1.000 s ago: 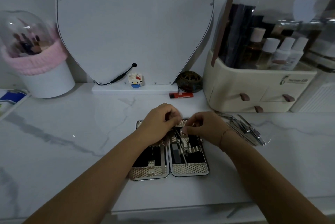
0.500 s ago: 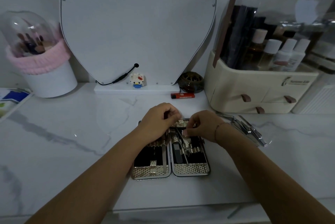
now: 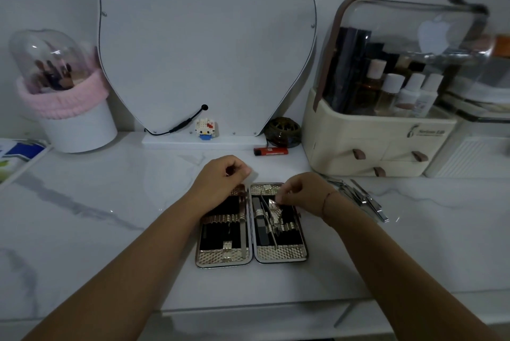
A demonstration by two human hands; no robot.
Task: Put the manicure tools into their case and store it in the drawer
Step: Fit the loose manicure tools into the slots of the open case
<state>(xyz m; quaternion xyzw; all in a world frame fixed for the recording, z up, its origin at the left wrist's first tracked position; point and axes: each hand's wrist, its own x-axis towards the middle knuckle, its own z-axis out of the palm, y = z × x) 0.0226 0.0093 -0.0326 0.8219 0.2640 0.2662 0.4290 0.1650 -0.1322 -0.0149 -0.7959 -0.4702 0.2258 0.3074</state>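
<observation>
The left hand [image 3: 223, 175] hovers with curled fingers over the far end of the left half of the open manicure case [image 3: 265, 256]; whether it grips anything I cannot tell. The right hand [image 3: 303, 190] pinches a silvery tool [image 3: 276, 209] in the right half, beside tweezers [image 3: 269, 226] that lie slantwise across the loops. A nail file [image 3: 242, 230] sits along the left half's inner edge. The case lies flat on the marble worktop [image 3: 110, 216], and both hands hide its far end. At 3 o'clock from the right hand, behind its wrist, loose metal tools [image 3: 364, 198] lie on the worktop. From the case, a red lighter [image 3: 270, 151] lies at 12 o'clock. A cream cosmetics organiser [image 3: 345, 133] with drawers stands at 2 o'clock. A mirror [image 3: 207, 37] with a block figure [image 3: 206, 128] at its foot stands at 12, and a brush holder [image 3: 77, 130] at 10.
</observation>
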